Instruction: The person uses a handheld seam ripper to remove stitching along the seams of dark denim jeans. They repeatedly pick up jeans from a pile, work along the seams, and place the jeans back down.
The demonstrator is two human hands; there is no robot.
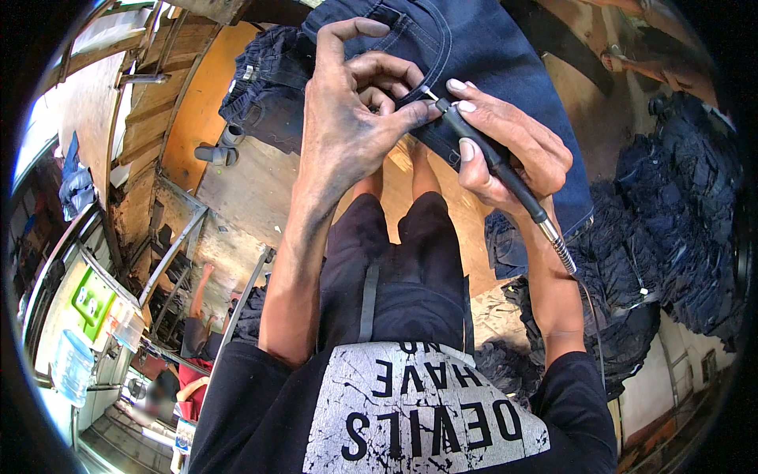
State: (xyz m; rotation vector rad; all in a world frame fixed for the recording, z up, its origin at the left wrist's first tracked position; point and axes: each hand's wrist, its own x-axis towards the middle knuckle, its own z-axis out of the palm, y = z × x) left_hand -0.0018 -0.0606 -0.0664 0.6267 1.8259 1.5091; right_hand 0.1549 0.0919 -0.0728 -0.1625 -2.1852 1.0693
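Observation:
Dark blue denim jeans [505,55] hang in front of me, with a curved double-stitched seam along the upper part. My left hand [339,118] has its thumb and curled fingers closed on the edge of the denim, and its index finger is lifted away. In my right hand [521,146] is a slim black rotary tool handpiece [493,158], held like a pen. A metal spring sleeve and a thin cable trail from its back end. Its thin metal tip meets the denim edge beside my left thumb; the exact contact is too small to make out.
Piles of dark denim [671,213] lie at the right, and more folded jeans [272,67] are at the upper left. Grey sandals [221,148] sit on the wooden floor [237,182]. A blue water bottle [71,367] and green tray [93,299] stand lower left, near other people.

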